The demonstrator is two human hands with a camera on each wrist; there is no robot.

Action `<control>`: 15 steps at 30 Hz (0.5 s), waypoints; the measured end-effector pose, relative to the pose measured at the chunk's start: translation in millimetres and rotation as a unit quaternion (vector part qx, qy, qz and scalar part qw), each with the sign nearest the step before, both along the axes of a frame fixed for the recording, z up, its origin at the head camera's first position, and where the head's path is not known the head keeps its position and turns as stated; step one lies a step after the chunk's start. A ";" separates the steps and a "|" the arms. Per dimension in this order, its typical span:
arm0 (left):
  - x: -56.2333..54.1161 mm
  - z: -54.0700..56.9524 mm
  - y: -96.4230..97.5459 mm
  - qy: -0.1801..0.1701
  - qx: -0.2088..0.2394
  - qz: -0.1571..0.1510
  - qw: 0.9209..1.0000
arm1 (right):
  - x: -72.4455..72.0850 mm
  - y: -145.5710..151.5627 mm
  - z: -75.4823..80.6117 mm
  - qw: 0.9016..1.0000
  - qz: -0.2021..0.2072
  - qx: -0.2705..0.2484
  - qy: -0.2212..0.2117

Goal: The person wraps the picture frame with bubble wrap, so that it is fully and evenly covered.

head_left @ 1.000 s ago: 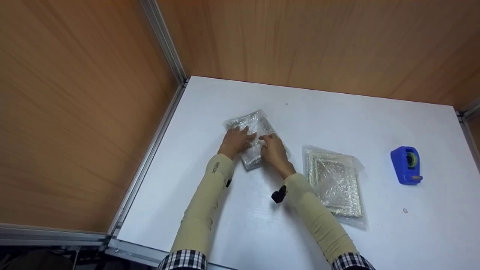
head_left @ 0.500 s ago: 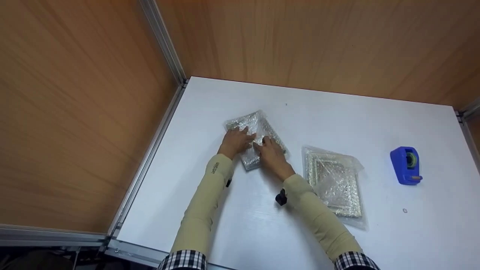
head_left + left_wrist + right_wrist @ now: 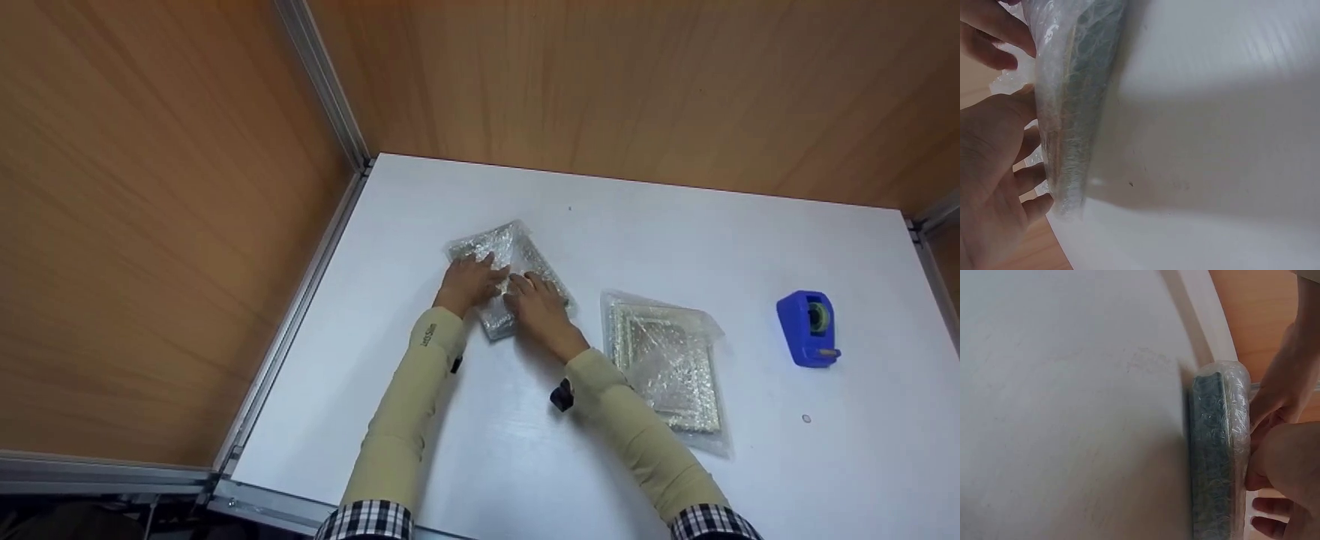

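Note:
A flat bubble-wrapped package (image 3: 491,240) lies tilted on the white table in the head view. My left hand (image 3: 466,283) rests on its left part with fingers spread. Beside it, my right hand (image 3: 541,309) touches the lower right part, its fingertips close to the left hand. Along the package's side, in the left wrist view, the bubble wrap (image 3: 1081,101) covers a dark edge, and the left fingers (image 3: 1032,179) lie on top. From the right wrist, the wrapped side (image 3: 1213,455) stands flat on the table, the right thumb (image 3: 1258,472) against its top.
A second package, an ornate frame in clear bubble wrap (image 3: 671,367), lies right of my right forearm. Further right stands a blue tape dispenser (image 3: 806,330). A small clear scrap (image 3: 806,418) lies below it. Wooden panels (image 3: 637,90) border the table at the back and left.
My right hand has shifted slightly down and left over the package, and its fingers now lie flatter on the wrap. The left hand stays in place.

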State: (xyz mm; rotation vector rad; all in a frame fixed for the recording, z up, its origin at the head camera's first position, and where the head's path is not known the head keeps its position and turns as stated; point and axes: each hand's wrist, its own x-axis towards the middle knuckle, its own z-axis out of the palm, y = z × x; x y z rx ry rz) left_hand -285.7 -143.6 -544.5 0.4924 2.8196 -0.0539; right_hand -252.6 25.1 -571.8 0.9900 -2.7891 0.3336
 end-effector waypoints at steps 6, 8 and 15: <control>-0.6 -1.5 -1.4 -0.001 0.009 0.008 1.000 | -2.8 1.5 -3.3 0.998 0.040 0.035 -0.032; -0.6 -1.6 -1.4 0.000 0.005 0.006 1.000 | -2.9 1.7 -5.6 0.998 0.039 0.037 -0.040; 0.5 -1.0 0.6 -0.010 -0.005 0.004 1.000 | -0.7 0.8 -8.2 0.999 0.026 0.025 -0.032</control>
